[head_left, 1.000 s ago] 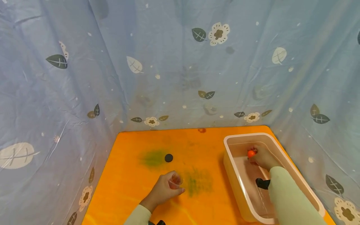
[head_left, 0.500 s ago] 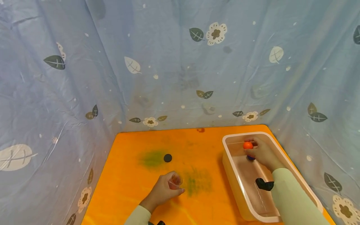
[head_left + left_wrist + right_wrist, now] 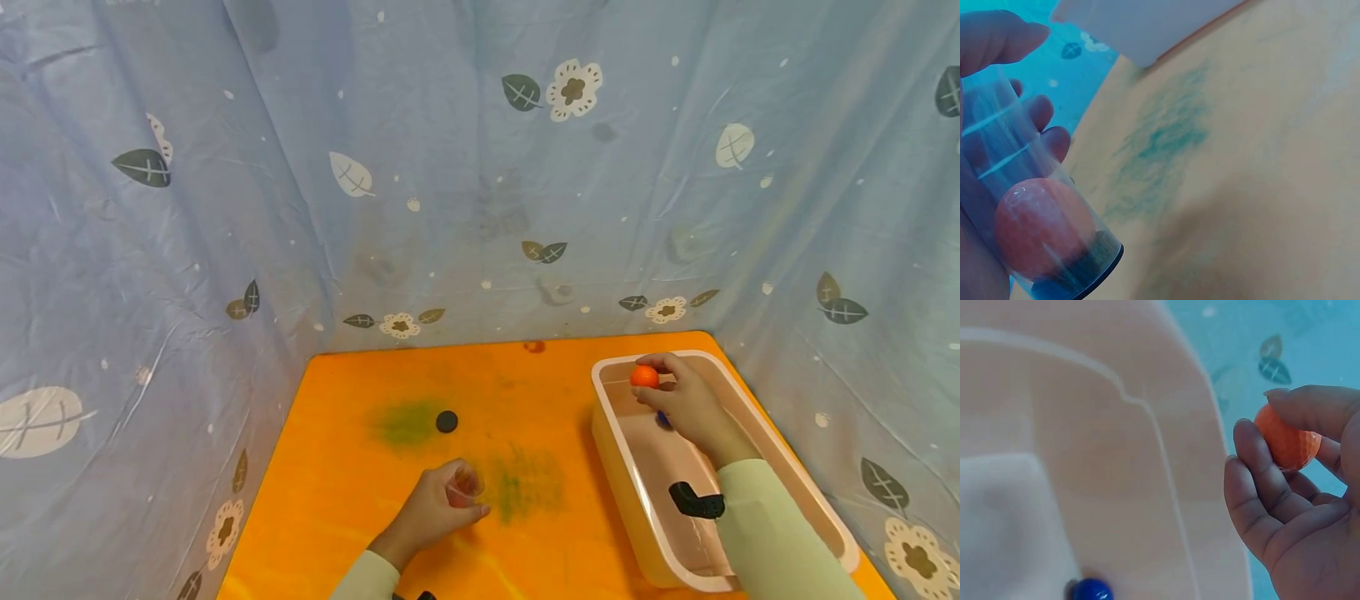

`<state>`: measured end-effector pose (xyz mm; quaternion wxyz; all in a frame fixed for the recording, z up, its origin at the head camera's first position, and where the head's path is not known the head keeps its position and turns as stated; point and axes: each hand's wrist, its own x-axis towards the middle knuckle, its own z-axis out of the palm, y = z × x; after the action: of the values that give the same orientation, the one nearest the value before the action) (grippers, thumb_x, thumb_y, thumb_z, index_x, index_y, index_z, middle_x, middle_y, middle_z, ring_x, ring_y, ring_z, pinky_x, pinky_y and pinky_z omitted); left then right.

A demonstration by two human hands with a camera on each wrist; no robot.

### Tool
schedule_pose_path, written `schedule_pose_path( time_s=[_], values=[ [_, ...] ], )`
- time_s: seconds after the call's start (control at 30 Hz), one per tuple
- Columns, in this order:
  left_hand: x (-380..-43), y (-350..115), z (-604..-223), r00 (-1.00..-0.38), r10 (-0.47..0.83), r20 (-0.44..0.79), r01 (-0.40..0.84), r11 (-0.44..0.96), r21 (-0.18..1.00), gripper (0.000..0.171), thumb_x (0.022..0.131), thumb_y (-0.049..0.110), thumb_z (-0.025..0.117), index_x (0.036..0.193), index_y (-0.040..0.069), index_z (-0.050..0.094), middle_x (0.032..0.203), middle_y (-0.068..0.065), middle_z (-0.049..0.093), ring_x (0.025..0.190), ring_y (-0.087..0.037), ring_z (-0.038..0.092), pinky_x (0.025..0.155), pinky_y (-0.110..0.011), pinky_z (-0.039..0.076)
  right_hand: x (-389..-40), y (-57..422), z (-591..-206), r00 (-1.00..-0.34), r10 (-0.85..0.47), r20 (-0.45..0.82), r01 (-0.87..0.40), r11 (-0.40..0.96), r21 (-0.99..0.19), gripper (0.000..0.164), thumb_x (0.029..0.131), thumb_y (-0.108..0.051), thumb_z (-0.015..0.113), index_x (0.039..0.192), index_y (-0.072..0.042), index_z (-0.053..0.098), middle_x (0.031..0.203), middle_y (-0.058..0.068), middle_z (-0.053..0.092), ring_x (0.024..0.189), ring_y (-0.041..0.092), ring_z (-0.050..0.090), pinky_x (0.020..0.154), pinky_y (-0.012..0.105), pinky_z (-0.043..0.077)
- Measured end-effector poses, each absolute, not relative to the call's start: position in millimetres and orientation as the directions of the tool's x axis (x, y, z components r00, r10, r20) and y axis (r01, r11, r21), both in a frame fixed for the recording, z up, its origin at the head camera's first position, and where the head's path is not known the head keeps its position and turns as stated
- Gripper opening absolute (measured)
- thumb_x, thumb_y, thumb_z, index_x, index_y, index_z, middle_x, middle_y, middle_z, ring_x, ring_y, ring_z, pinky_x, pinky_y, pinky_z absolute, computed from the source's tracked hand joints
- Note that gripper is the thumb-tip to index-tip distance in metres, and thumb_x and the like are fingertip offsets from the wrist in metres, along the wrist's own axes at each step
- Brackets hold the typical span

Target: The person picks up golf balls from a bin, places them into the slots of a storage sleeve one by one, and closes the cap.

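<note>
My left hand (image 3: pixel 437 510) grips a clear plastic tube (image 3: pixel 1022 144) over the orange table. At the tube's dark-rimmed bottom lies a pinkish-orange ball (image 3: pixel 1044 228), seen in the left wrist view. Between thumb and fingers, my right hand (image 3: pixel 693 408) pinches an orange dimpled golf ball (image 3: pixel 1288 439) above the far end of the pale pink bin (image 3: pixel 637 467). Inside that bin a blue ball (image 3: pixel 1092 591) rests on the floor, partly covered by my right hand in the head view.
A round black lid-like disc (image 3: pixel 447 422) lies on the orange table (image 3: pixel 360 483), left of the bin and beyond my left hand. Green smudges mark the tabletop. A blue patterned curtain (image 3: pixel 450 167) encloses the back and both sides.
My right hand has lifted the orange golf ball from low in the bin, moving up and left. The blue ball has come into sight beneath it. My left hand stays put with the tube.
</note>
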<state>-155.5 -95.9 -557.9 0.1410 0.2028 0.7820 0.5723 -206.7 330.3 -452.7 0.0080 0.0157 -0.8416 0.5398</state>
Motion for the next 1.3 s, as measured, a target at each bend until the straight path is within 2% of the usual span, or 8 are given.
schedule_pose_path(
  time_s=[0.1, 0.23, 0.37, 0.47, 0.6, 0.7, 0.87, 1.3],
  values=[
    [-156, -98, -558, -0.882, 0.471, -0.007, 0.137, 0.270, 0.953, 0.025, 0.097, 0.020, 0.088, 0.106, 0.013, 0.066, 0.114, -0.013, 0.071, 0.098, -0.023, 0.074, 0.087, -0.035, 0.061, -205, 324, -444, -0.998, -0.030, 0.047, -0.055, 0.406, -0.912, 0.052, 0.104, -0.011, 0.077, 0.150, -0.001, 0.053, 0.142, 0.022, 0.050, 0.094, 0.023, 0.070, 0.055, 0.030, 0.051],
    [-156, -99, -559, -0.886, 0.464, -0.014, 0.131, 0.279, 0.951, 0.025, 0.096, 0.022, 0.089, 0.107, 0.013, 0.068, 0.112, -0.005, 0.072, 0.097, -0.022, 0.074, 0.086, -0.035, 0.061, -200, 314, -432, -0.997, -0.047, 0.063, -0.077, 0.393, -0.916, 0.054, 0.104, -0.013, 0.078, 0.150, -0.002, 0.053, 0.141, 0.021, 0.051, 0.092, 0.022, 0.067, 0.053, 0.029, 0.047],
    [-156, -99, -558, -0.886, 0.463, -0.010, 0.133, 0.274, 0.953, 0.025, 0.096, 0.021, 0.089, 0.108, 0.013, 0.068, 0.110, -0.002, 0.071, 0.095, -0.023, 0.074, 0.086, -0.035, 0.061, -194, 300, -422, -0.991, -0.076, 0.109, -0.131, 0.422, -0.897, 0.052, 0.104, -0.018, 0.079, 0.148, -0.004, 0.056, 0.138, 0.019, 0.056, 0.096, 0.028, 0.063, 0.064, 0.030, 0.051],
    [-154, -98, -556, -0.886, 0.463, -0.017, 0.121, 0.267, 0.956, 0.025, 0.095, 0.021, 0.089, 0.108, 0.012, 0.069, 0.111, -0.008, 0.071, 0.095, -0.023, 0.074, 0.086, -0.035, 0.061, -190, 287, -419, -0.983, -0.105, 0.147, -0.178, 0.418, -0.891, 0.049, 0.104, -0.018, 0.079, 0.146, -0.005, 0.058, 0.135, 0.018, 0.059, 0.101, 0.030, 0.064, 0.078, 0.031, 0.056],
    [-154, -96, -555, -0.883, 0.469, -0.021, 0.117, 0.263, 0.958, 0.026, 0.096, 0.020, 0.089, 0.110, 0.011, 0.069, 0.112, -0.008, 0.070, 0.095, -0.023, 0.074, 0.086, -0.036, 0.061, -187, 268, -420, -0.972, -0.160, 0.172, -0.218, 0.346, -0.913, 0.045, 0.103, -0.010, 0.078, 0.145, -0.005, 0.062, 0.136, 0.019, 0.060, 0.103, 0.034, 0.066, 0.082, 0.031, 0.059],
    [-154, -96, -556, -0.881, 0.472, -0.019, 0.121, 0.265, 0.957, 0.026, 0.096, 0.021, 0.088, 0.110, 0.010, 0.069, 0.111, -0.003, 0.070, 0.095, -0.023, 0.074, 0.087, -0.036, 0.061, -184, 252, -422, -0.961, -0.208, 0.182, -0.238, 0.283, -0.929, 0.043, 0.102, -0.005, 0.078, 0.143, -0.004, 0.064, 0.136, 0.021, 0.060, 0.105, 0.035, 0.067, 0.085, 0.030, 0.059],
    [-155, -95, -555, -0.879, 0.476, -0.010, 0.129, 0.259, 0.957, 0.025, 0.096, 0.021, 0.088, 0.109, 0.012, 0.069, 0.111, -0.003, 0.070, 0.094, -0.023, 0.074, 0.087, -0.035, 0.061, -175, 226, -427, -0.936, -0.284, 0.208, -0.273, 0.214, -0.938, 0.038, 0.102, -0.001, 0.077, 0.138, 0.000, 0.064, 0.131, 0.022, 0.061, 0.104, 0.031, 0.069, 0.086, 0.031, 0.059],
    [-155, -95, -558, -0.874, 0.484, 0.037, 0.174, 0.242, 0.954, 0.024, 0.094, 0.016, 0.089, 0.105, 0.015, 0.068, 0.107, -0.006, 0.072, 0.090, -0.020, 0.075, 0.084, -0.032, 0.061, -162, 175, -447, -0.857, -0.444, 0.262, -0.347, 0.121, -0.930, 0.032, 0.101, -0.001, 0.078, 0.131, -0.007, 0.067, 0.124, 0.018, 0.057, 0.097, 0.030, 0.071, 0.084, 0.033, 0.061]
  ],
)
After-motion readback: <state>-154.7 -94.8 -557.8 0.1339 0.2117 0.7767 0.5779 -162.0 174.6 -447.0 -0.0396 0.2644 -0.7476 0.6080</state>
